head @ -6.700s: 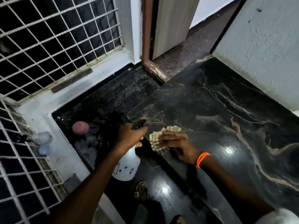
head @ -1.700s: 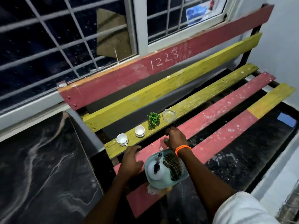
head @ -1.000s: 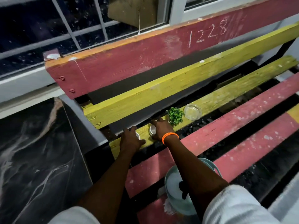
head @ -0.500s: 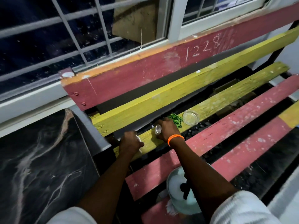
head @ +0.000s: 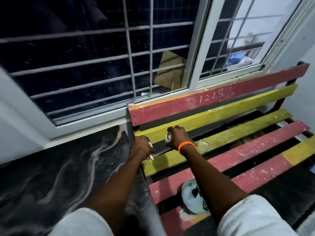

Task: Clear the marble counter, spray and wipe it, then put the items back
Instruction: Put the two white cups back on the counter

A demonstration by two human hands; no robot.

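Observation:
The black marble counter [head: 56,169] with pale veins fills the lower left. To its right stands a red and yellow slatted bench [head: 238,150]. My left hand [head: 140,148] grips a small white cup [head: 150,156] above the bench's left end, beside the counter's edge. My right hand [head: 177,136], with an orange band at the wrist, holds a second white cup [head: 168,138] lifted off the yellow slat. A clear glass bowl [head: 203,145] stays on that slat, with a bit of a small green plant [head: 194,143] showing behind my wrist.
A teal basin [head: 187,195] holding the white spray bottle sits on the front red slats, partly under my right arm. A barred window [head: 119,57] runs along the wall behind the counter and bench. A white wall closes off the right side.
Both hands closed on the white cups and lifted them off the yellow slat, moving left toward the counter. The view swung left and up.

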